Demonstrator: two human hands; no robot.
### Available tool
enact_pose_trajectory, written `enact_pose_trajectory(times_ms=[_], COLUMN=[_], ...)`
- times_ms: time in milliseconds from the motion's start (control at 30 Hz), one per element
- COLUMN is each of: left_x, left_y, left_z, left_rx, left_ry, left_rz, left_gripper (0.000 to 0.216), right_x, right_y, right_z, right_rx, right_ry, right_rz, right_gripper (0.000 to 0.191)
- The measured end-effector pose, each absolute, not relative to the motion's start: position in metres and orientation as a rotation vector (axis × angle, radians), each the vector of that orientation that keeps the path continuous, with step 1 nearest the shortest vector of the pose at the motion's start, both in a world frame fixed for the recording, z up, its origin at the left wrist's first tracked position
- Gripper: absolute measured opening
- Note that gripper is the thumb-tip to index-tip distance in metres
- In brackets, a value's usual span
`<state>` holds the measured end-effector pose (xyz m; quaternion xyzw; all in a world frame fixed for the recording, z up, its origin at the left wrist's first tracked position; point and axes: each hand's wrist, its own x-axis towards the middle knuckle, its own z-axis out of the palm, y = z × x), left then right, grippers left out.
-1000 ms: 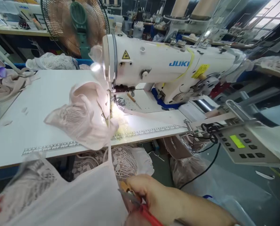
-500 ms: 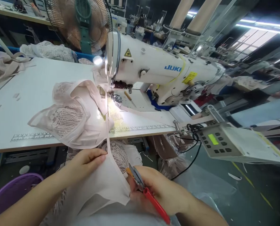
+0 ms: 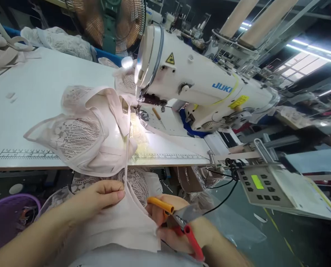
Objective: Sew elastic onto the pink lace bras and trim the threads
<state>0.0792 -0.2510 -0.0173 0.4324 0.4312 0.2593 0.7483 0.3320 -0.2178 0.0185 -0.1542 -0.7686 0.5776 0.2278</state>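
My left hand (image 3: 105,196) pinches a narrow pale pink strip (image 3: 128,148) together with the edge of the pale fabric (image 3: 126,228) over my lap. From there the strip runs up to the needle area of the white sewing machine (image 3: 198,70). My right hand (image 3: 179,202) is closed round a pair of snips (image 3: 193,243) with one orange and one red handle. Their blades point right and are blurred. The right fingers are by the fabric's right edge; whether they grip it too, I cannot tell. A pale pink lace bra (image 3: 104,139) lies on the table left of the needle.
A wooden-handled awl (image 3: 156,114) lies on the machine bed. Printed rulers mark the front of the white table (image 3: 43,111). A control box (image 3: 261,187) juts out at right, and a purple basket (image 3: 12,211) stands low at left. Behind is a fan (image 3: 109,26).
The snips have turned in my right hand, their blades swinging from up-left to rightward. My left hand keeps its pinch. The camera view has shifted, so the machine appears farther right.
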Motion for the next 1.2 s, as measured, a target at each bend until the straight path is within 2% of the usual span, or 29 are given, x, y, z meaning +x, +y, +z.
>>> enact_pose_trajectory(times_ms=[133, 233, 400, 633, 1033, 1200], left_x=[0.084, 0.085, 0.087, 0.081, 0.078, 0.074], left_y=[-0.254, -0.254, -0.252, -0.254, -0.256, -0.258], left_z=[-0.018, -0.017, -0.015, -0.016, -0.018, -0.015], left_rx=[1.024, 1.126, 1.141, 1.083, 1.087, 1.106], left_ry=[0.988, 1.033, 1.035, 1.052, 1.104, 1.136], left_rz=[0.627, 0.653, 0.658, 0.65, 0.602, 0.603], left_gripper=[0.045, 0.043, 0.039, 0.039, 0.041, 0.041], right_x=[0.342, 0.343, 0.326, 0.302, 0.292, 0.293], right_y=[-0.181, -0.152, -0.128, -0.123, -0.12, -0.119], right_z=[0.031, 0.035, 0.043, 0.057, 0.061, 0.056], right_rx=[-0.617, -0.789, -0.862, -0.919, -0.91, -1.012], right_ry=[-2.462, -2.841, -3.155, -3.308, -3.38, -3.177], right_rz=[1.616, 1.516, 1.52, 1.455, 1.391, 1.52], right_gripper=[0.054, 0.064, 0.06, 0.054, 0.052, 0.059])
